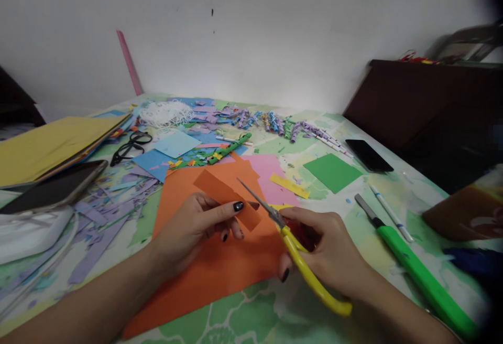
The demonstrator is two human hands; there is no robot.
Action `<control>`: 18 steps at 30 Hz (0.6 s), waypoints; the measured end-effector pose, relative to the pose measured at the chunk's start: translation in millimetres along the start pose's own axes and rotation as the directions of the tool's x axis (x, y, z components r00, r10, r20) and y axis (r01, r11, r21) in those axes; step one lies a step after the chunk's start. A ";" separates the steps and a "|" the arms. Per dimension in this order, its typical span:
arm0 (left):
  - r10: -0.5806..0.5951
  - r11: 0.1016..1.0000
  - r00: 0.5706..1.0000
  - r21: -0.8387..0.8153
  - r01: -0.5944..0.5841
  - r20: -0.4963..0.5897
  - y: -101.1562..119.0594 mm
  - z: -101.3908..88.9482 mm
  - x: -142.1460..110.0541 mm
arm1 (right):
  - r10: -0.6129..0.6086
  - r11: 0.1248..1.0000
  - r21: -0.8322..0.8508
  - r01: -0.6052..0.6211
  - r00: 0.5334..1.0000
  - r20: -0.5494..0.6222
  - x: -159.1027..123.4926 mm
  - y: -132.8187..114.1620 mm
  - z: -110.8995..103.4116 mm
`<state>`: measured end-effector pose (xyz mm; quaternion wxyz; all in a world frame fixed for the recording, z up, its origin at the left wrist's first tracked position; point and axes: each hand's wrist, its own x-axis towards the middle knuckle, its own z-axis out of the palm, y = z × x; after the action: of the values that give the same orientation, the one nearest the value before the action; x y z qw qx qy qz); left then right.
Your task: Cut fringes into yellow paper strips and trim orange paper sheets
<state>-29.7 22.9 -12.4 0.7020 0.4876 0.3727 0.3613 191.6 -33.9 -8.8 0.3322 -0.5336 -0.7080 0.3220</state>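
Observation:
Between the thumb and fingers of my left hand [208,215] is a strip of orange paper [214,184], slanting down to the right. My right hand [326,239] grips a pair of scissors with yellow handles [304,270]. Their metal tip points up and left, just right of the strip, and the blades look closed or nearly so. Below both hands lies a large orange sheet [176,281]. A pink sheet [267,171] and a narrow yellow paper piece [291,185] lie beyond it. The fingers inside the scissor handles are partly hidden.
A green utility knife [416,265], a striped paper stick [391,213], a black phone [368,155] and a green square [333,172] lie to the right. At left are purple scraps [104,234], glasses [129,149], a tablet-like device [55,186] and yellow sheets [55,142]. Curled paper pieces [271,121] lie behind.

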 end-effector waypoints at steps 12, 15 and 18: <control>0.004 1.000 0.997 0.008 -0.003 -0.077 2.2 -0.4 1.3 | 0.008 0.999 0.043 -0.011 0.996 0.084 1.7 -3.1 -2.2; 0.010 1.000 0.997 0.001 -0.010 -0.082 2.4 -0.5 2.2 | 0.000 1.000 0.027 -0.002 0.996 0.094 2.3 -2.6 -2.0; -0.022 1.000 0.993 0.015 0.024 -0.115 2.3 -1.3 3.3 | 0.001 1.000 -0.002 -0.001 0.998 0.059 3.5 1.0 -4.4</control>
<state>-29.6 26.9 -11.1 0.6794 0.4674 0.4210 0.3777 194.9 -29.8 -6.6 0.3104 -0.5244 -0.7177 0.3369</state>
